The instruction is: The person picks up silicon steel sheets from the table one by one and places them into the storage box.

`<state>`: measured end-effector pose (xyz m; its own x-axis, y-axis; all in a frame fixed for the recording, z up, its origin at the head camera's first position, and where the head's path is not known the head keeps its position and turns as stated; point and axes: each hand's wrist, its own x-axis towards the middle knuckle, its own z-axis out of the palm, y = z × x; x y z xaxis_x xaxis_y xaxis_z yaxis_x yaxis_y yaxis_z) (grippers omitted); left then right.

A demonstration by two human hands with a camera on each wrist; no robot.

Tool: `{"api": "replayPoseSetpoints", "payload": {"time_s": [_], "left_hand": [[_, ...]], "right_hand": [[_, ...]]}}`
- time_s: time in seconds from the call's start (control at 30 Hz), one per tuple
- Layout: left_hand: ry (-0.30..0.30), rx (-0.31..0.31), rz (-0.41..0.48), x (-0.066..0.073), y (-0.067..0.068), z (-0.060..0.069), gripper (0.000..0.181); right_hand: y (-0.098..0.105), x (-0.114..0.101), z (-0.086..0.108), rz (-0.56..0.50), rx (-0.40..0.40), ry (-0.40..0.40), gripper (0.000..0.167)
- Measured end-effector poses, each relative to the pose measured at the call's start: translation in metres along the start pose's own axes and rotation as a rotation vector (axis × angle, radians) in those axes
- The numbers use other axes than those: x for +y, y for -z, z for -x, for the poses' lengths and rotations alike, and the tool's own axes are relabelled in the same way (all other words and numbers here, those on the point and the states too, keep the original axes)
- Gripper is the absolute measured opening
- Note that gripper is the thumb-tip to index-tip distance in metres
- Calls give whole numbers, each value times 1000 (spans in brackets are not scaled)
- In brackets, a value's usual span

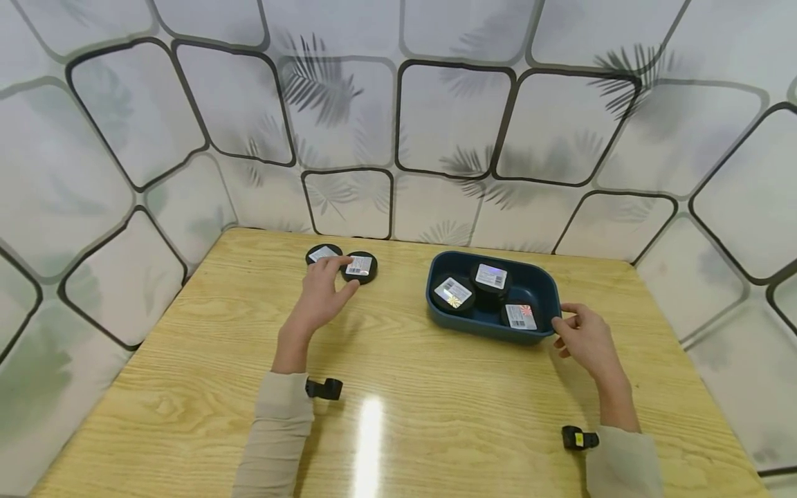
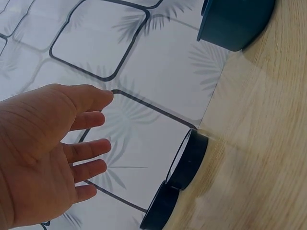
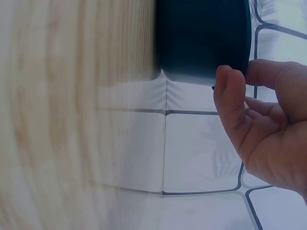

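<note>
Two flat round black containers with white labels lie side by side on the table; my left hand (image 1: pixel 320 294) hovers at the nearer container (image 1: pixel 367 274), partly covering the farther one (image 1: pixel 316 250). In the left wrist view the fingers of that hand (image 2: pixel 57 148) are spread with nothing between them, apart from the dark round containers (image 2: pixel 188 160). A dark blue rectangular bin (image 1: pixel 482 330) stands to the right, with three similar labelled containers (image 1: pixel 492 277) inside. My right hand (image 1: pixel 585 339) pinches the bin's right end at the rim between thumb and fingers (image 3: pixel 230 88).
The light wooden table (image 1: pixel 398 387) ends at the back against a patterned wall covering (image 1: pixel 349 200), which also rises on both sides. One container in the bin sits higher than the two beside it. Small black wrist cameras (image 1: pixel 325 389) sit on both sleeves.
</note>
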<state>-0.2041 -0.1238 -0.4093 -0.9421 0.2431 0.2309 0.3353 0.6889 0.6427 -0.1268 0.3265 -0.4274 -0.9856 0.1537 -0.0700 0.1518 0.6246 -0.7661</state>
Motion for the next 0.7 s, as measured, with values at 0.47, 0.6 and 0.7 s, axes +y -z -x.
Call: {"api": "replayPoseSetpoints", "payload": {"time_s": [0.47,0.6,0.7], "left_hand": [[12,-14,-9,-2,-2,-1,50],[15,-16,-9,-3,-1,0,50],[20,-20,-9,-3,-1,0,50]], "right_hand": [[0,3,0,-2,10,28,49],[0,2,-1,-1,9,31,49],[0,2,-1,-2,5,29,50]]}}
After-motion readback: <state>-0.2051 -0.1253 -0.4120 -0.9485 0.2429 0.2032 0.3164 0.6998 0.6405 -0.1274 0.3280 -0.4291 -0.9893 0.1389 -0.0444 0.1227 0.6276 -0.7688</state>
